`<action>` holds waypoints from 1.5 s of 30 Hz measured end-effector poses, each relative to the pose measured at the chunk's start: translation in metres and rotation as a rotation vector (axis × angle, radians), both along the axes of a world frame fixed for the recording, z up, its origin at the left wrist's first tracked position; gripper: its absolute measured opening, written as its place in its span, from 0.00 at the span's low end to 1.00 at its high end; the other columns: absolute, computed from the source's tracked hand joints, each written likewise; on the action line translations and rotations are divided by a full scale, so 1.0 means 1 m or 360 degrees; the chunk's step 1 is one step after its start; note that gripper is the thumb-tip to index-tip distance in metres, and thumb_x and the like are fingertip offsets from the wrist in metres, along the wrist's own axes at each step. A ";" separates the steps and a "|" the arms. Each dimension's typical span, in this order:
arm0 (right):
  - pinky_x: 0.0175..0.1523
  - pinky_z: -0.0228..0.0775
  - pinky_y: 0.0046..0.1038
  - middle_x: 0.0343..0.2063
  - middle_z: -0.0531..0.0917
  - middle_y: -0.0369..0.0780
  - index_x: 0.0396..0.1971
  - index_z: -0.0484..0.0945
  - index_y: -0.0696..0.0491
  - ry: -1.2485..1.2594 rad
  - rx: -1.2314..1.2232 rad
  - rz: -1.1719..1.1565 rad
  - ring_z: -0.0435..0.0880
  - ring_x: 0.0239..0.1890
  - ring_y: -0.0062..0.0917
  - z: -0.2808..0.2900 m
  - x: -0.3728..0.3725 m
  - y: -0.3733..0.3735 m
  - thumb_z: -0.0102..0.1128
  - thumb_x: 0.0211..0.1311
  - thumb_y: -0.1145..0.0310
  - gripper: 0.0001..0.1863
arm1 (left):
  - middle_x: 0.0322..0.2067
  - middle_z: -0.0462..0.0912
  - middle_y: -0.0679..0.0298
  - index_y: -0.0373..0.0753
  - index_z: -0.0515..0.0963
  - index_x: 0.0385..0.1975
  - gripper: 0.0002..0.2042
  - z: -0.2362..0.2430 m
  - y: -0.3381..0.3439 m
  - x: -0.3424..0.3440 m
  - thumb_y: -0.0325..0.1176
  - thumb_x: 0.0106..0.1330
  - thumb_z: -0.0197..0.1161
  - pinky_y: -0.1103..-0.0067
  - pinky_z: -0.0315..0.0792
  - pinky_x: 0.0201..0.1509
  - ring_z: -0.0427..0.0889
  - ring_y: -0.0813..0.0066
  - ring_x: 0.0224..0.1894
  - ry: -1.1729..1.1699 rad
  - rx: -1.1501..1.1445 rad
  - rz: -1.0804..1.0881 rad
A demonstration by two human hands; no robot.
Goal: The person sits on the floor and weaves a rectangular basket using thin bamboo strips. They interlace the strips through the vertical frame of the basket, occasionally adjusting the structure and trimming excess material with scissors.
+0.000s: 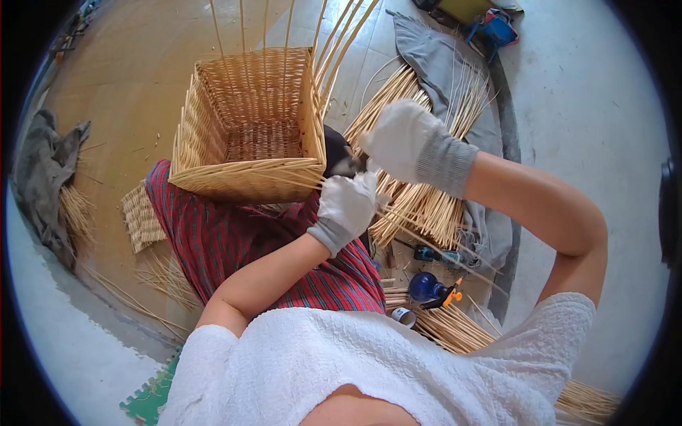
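Note:
A square woven wicker basket [245, 177] rests on my lap over a striped red cloth [341, 280], its open mouth facing up. Long upright rods [266, 28] rise from its far side. At the basket's near right corner, my left hand [348, 202] in a white glove is closed on wicker rods [415, 234], whose loose ends trail to the right. Just above and to the right, my gloved right hand [401, 142] is curled closed. Something dark and blurred lies between the hands; I cannot make out what the right fingers hold.
Wicker bundles [419, 206] lie on a grey cloth [426, 53] at right. Nearer are a blue spray bottle [426, 286] with an orange nozzle and a small can [403, 317]. At left are a woven piece [142, 220], a dark cloth [46, 177] and a green mat [153, 394].

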State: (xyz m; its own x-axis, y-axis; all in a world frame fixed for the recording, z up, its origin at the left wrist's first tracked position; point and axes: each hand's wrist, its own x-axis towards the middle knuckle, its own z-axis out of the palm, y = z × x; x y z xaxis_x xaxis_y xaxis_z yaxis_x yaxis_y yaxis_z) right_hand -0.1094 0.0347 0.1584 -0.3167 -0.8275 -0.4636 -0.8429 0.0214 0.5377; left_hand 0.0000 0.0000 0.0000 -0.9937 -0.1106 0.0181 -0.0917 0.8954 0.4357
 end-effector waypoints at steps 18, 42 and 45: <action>0.50 0.77 0.38 0.33 0.86 0.44 0.44 0.84 0.53 -0.0787 0.0381 -0.1045 0.87 0.41 0.36 -0.011 0.010 -0.029 0.47 0.58 0.24 0.43 | 0.21 0.68 0.71 0.51 0.71 0.28 0.03 -0.049 -0.008 0.061 0.36 0.64 0.54 0.74 0.66 0.47 0.75 0.73 0.31 0.0418 -0.0465 -0.0579; 0.47 0.78 0.41 0.31 0.86 0.50 0.38 0.84 0.58 -0.0730 0.0169 -0.0840 0.87 0.39 0.43 -0.025 0.055 -0.087 0.51 0.59 0.29 0.40 | 0.21 0.80 0.69 0.48 0.77 0.24 0.04 -0.067 -0.028 0.111 0.36 0.59 0.57 0.72 0.71 0.44 0.81 0.71 0.32 0.0460 -0.0092 -0.0686; 0.48 0.77 0.41 0.32 0.86 0.50 0.38 0.84 0.58 -0.0755 0.0107 -0.0779 0.87 0.40 0.44 -0.032 0.061 -0.096 0.51 0.59 0.29 0.40 | 0.22 0.80 0.69 0.47 0.77 0.24 0.04 -0.069 -0.028 0.111 0.37 0.58 0.58 0.72 0.71 0.44 0.81 0.72 0.34 0.0484 -0.0112 -0.0699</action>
State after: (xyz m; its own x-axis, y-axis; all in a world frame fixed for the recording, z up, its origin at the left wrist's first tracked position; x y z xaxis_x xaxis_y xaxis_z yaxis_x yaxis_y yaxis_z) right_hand -0.0484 -0.0613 0.1260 -0.3971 -0.6051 -0.6900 -0.8892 0.4397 0.1262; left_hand 0.1110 -0.0276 -0.0687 -0.8949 0.3262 0.3045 0.4190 0.8490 0.3218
